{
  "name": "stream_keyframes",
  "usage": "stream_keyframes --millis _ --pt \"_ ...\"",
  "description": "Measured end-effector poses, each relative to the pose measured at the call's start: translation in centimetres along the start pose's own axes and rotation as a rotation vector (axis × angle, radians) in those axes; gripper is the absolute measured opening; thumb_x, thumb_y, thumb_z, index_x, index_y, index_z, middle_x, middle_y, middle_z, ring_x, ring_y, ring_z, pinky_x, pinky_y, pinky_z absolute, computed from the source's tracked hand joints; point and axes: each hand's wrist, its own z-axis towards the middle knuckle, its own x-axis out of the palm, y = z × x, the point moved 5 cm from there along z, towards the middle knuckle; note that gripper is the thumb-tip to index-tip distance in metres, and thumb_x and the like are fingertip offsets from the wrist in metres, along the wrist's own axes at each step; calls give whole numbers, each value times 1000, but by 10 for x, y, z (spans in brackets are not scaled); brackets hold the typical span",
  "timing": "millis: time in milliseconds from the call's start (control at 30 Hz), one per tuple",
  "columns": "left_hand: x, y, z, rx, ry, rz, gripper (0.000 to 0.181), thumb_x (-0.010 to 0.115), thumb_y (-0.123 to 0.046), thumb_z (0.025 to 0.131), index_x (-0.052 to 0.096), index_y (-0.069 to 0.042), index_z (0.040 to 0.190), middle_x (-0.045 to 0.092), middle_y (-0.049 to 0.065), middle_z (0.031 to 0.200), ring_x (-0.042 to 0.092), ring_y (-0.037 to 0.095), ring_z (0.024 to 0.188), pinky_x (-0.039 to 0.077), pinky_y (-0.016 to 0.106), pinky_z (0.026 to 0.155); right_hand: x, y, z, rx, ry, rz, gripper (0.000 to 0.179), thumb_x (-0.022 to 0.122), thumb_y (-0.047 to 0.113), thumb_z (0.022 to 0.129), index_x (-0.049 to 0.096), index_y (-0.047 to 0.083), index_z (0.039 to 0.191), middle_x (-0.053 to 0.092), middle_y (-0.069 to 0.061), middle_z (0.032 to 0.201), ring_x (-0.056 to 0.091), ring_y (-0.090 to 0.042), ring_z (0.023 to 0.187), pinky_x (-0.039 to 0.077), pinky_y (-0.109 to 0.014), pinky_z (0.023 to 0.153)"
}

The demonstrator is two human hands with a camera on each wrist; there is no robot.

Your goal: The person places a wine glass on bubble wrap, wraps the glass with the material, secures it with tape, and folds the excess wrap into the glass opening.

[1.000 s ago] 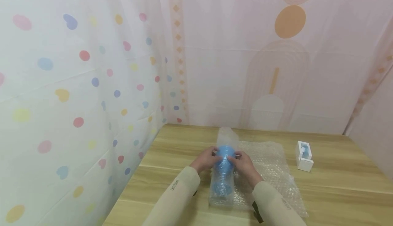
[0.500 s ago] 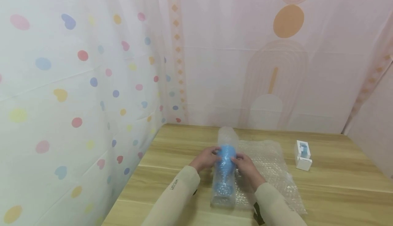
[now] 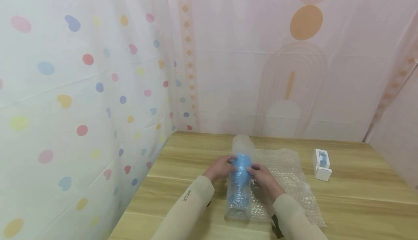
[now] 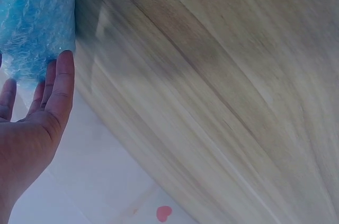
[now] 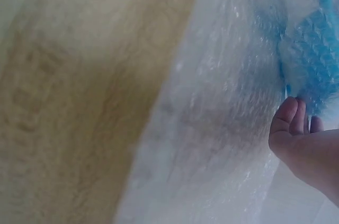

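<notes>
Near the middle of the table lies a blue object (image 3: pixel 241 165), wide at the far end, narrower at the middle and flared at the near end. Clear bubble wrap (image 3: pixel 281 174) is rolled around it, with a loose sheet stretching flat to the right. My left hand (image 3: pixel 222 168) holds the roll's left side, thumb on top; the left wrist view has its fingers (image 4: pixel 64 75) against the wrapped surface. On the opposite side my right hand (image 3: pixel 262 176) grips the roll, its fingertips right at the wrap where the sheet meets it.
To the right, on the wooden table (image 3: pixel 359 193), stands a small white box-shaped dispenser (image 3: pixel 322 173) with a light blue part inside. A dotted curtain (image 3: pixel 98 131) hangs along the left, and a patterned pink cloth (image 3: pixel 225 87) hangs behind the table.
The wrapped roll has shifted slightly right over the sheet. My right thumb has moved from the roll's top toward its right side, while the left hand keeps its hold.
</notes>
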Motion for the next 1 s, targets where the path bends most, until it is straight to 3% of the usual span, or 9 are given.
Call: stream_keyframes --millis 233,500,800,1000 --pt "4 -7 3 74 -5 73 46 67 -16 95 56 -9 139 52 22 139 51 40 127 45 53 102 -5 -7 0 7 32 30 52 49 19 104 36 -12 144 45 -34 141 45 -48 130 40 -59 105" --pt "7 -9 4 88 8 70 43 64 -16 96 58 -9 137 47 24 140 48 42 127 44 54 102 -8 -9 0 18 47 40 54 47 19 105 32 -13 145 42 -35 142 41 -50 132 37 -60 107" --pt "11 -10 6 145 17 53 43 67 -12 95 58 -6 136 47 20 146 42 40 135 38 54 109 -9 -9 -2 33 30 20 48 45 15 105 37 -12 143 50 -33 136 48 -48 127 41 -58 104" --pt "15 -15 8 190 40 65 43 65 -9 95 56 -2 137 49 21 145 43 39 135 37 52 110 -6 -10 -4 16 35 30 43 42 11 105 42 -13 140 61 -28 123 59 -41 113 50 -50 95"
